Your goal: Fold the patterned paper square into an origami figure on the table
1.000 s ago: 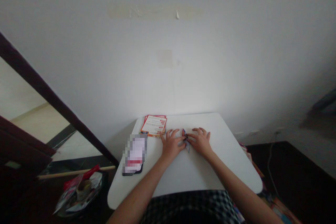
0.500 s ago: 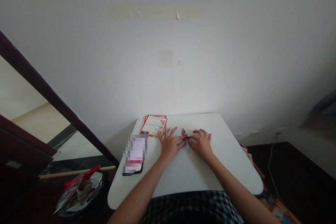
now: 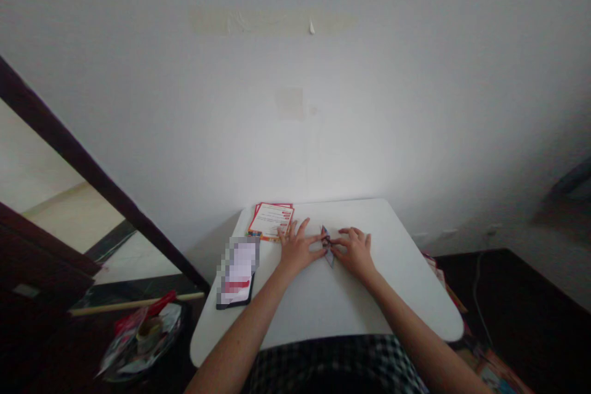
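Note:
A small folded piece of paper, greyish with dark and reddish print, lies on the white table between my hands. My left hand pinches its left side with thumb and index finger, the other fingers spread toward the stack of cards. From the right, my right hand grips the paper's middle between thumb and index finger. The paper's pointed ends stick out above and below my fingertips. Its folded centre is partly hidden by the fingers.
White-and-red printed cards lie at the table's back left. A phone with a blurred screen is in front of them. A bin filled with rubbish stands on the floor at left. The wall rises behind the table.
My fingertips have shifted slightly on the folded paper, showing a little more of its middle. Both hands stay in nearly the same place.

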Motion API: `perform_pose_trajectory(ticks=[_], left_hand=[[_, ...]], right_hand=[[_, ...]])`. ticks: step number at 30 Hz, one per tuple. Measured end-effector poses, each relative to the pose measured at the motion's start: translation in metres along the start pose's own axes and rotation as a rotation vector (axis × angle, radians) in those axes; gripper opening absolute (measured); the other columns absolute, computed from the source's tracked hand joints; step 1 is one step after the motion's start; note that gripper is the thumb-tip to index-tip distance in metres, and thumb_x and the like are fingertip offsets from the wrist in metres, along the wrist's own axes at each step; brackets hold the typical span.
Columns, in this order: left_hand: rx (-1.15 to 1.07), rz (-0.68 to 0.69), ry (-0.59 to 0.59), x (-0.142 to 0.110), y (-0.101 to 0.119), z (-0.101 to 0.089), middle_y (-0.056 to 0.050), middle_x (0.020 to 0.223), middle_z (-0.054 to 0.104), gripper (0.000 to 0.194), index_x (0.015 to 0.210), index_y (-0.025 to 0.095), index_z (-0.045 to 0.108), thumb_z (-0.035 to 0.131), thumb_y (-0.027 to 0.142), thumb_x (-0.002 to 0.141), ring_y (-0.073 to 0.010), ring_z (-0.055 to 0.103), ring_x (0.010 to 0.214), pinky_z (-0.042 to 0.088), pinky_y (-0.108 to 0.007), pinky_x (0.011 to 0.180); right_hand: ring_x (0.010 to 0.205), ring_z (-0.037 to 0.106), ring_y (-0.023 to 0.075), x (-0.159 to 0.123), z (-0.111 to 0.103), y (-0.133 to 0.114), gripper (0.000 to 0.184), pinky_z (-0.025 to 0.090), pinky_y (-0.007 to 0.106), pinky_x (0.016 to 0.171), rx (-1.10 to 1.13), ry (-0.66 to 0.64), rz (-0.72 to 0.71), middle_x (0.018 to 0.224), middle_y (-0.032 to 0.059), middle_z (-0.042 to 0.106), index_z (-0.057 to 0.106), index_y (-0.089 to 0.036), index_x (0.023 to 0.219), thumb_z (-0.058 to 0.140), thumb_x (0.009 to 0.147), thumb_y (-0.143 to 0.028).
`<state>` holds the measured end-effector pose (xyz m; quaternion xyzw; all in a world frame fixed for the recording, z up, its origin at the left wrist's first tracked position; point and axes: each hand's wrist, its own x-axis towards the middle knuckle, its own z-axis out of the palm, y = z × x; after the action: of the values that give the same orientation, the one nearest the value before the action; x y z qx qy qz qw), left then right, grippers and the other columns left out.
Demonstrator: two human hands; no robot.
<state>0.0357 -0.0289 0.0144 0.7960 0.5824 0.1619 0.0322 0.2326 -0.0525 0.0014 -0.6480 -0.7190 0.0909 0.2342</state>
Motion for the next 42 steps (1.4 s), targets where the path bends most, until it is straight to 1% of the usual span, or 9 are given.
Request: perform_pose_trajectory(ticks=[8, 14, 18, 21, 25, 30, 36, 39, 42], left_hand=[[0.016, 0.023, -0.079, 0.013, -0.006, -0.003, 0.010, 0.161, 0.025, 0.053, 0.122, 0.061, 0.057, 0.059, 0.077, 0.072, -0.0439, 0.014, 0.147, -0.004, -0.077, 0.109], [-0.012, 0.025, -0.009, 0.005, -0.004, 0.004, 0.007, 0.160, 0.028, 0.047, 0.123, 0.059, 0.058, 0.059, 0.070, 0.078, -0.0410, 0.016, 0.147, -0.001, -0.076, 0.111], [-0.010, 0.066, 0.062, 0.001, -0.002, 0.008, 0.006, 0.159, 0.031, 0.041, 0.122, 0.055, 0.062, 0.059, 0.065, 0.081, -0.0362, 0.023, 0.145, -0.002, -0.072, 0.114], [-0.005, 0.117, 0.078, 0.001, -0.002, 0.008, 0.008, 0.159, 0.031, 0.039, 0.121, 0.057, 0.061, 0.059, 0.062, 0.083, -0.0356, 0.026, 0.143, -0.002, -0.073, 0.114], [0.001, 0.107, 0.013, 0.005, -0.006, 0.005, 0.010, 0.161, 0.026, 0.041, 0.121, 0.058, 0.060, 0.059, 0.066, 0.081, -0.0376, 0.021, 0.145, -0.001, -0.074, 0.113], [-0.005, 0.062, -0.129, 0.017, -0.011, 0.000, 0.011, 0.164, 0.017, 0.058, 0.126, 0.059, 0.055, 0.058, 0.078, 0.072, -0.0418, 0.012, 0.148, 0.000, -0.075, 0.111], [0.011, 0.044, -0.210, 0.026, -0.013, -0.006, 0.012, 0.166, 0.004, 0.070, 0.130, 0.060, 0.050, 0.056, 0.085, 0.064, -0.0437, 0.002, 0.150, -0.003, -0.076, 0.110], [0.004, 0.039, -0.220, 0.027, -0.014, -0.005, 0.011, 0.166, 0.002, 0.071, 0.130, 0.060, 0.049, 0.057, 0.085, 0.065, -0.0434, 0.001, 0.150, -0.003, -0.076, 0.110], [-0.008, 0.016, -0.219, 0.030, -0.014, -0.003, 0.012, 0.165, 0.005, 0.059, 0.128, 0.060, 0.053, 0.054, 0.080, 0.072, -0.0428, 0.005, 0.150, 0.002, -0.077, 0.110]], right_hand=[[0.135, 0.032, 0.0311, -0.001, 0.001, 0.002, 0.023, 0.012, 0.070, 0.111, 0.006, 0.009, -0.017, 0.134, 0.0005, 0.053, 0.070, -0.045, 0.109, 0.064, 0.086, -0.046], [0.133, 0.036, 0.0296, -0.002, 0.006, 0.004, 0.031, 0.013, 0.070, 0.111, 0.003, 0.049, -0.028, 0.134, 0.0022, 0.054, 0.065, -0.043, 0.118, 0.063, 0.087, -0.045], [0.133, 0.035, 0.0289, -0.002, 0.007, 0.005, 0.024, 0.014, 0.069, 0.112, 0.005, 0.058, -0.035, 0.132, 0.0007, 0.055, 0.068, -0.044, 0.112, 0.062, 0.089, -0.043], [0.133, 0.035, 0.0291, 0.000, 0.006, 0.005, 0.020, 0.014, 0.069, 0.112, 0.017, 0.045, -0.038, 0.131, 0.0005, 0.055, 0.070, -0.046, 0.107, 0.063, 0.089, -0.043], [0.133, 0.035, 0.0293, 0.001, 0.005, 0.006, 0.018, 0.012, 0.069, 0.112, 0.029, 0.026, -0.030, 0.132, 0.0010, 0.055, 0.072, -0.046, 0.104, 0.064, 0.088, -0.043], [0.135, 0.033, 0.0302, 0.001, 0.003, 0.005, 0.018, 0.011, 0.069, 0.112, 0.028, -0.008, -0.026, 0.133, 0.0016, 0.054, 0.072, -0.044, 0.104, 0.064, 0.088, -0.043], [0.135, 0.033, 0.0303, 0.000, 0.001, 0.004, 0.019, 0.011, 0.070, 0.111, 0.022, -0.017, -0.031, 0.134, 0.0024, 0.053, 0.072, -0.043, 0.104, 0.062, 0.088, -0.044], [0.135, 0.033, 0.0298, -0.001, 0.001, 0.004, 0.019, 0.010, 0.069, 0.112, 0.021, -0.021, -0.028, 0.134, 0.0021, 0.053, 0.072, -0.043, 0.104, 0.062, 0.089, -0.043], [0.135, 0.033, 0.0295, -0.001, 0.001, 0.004, 0.019, 0.009, 0.069, 0.112, 0.028, -0.024, -0.025, 0.134, 0.0019, 0.053, 0.072, -0.043, 0.105, 0.063, 0.088, -0.043]])
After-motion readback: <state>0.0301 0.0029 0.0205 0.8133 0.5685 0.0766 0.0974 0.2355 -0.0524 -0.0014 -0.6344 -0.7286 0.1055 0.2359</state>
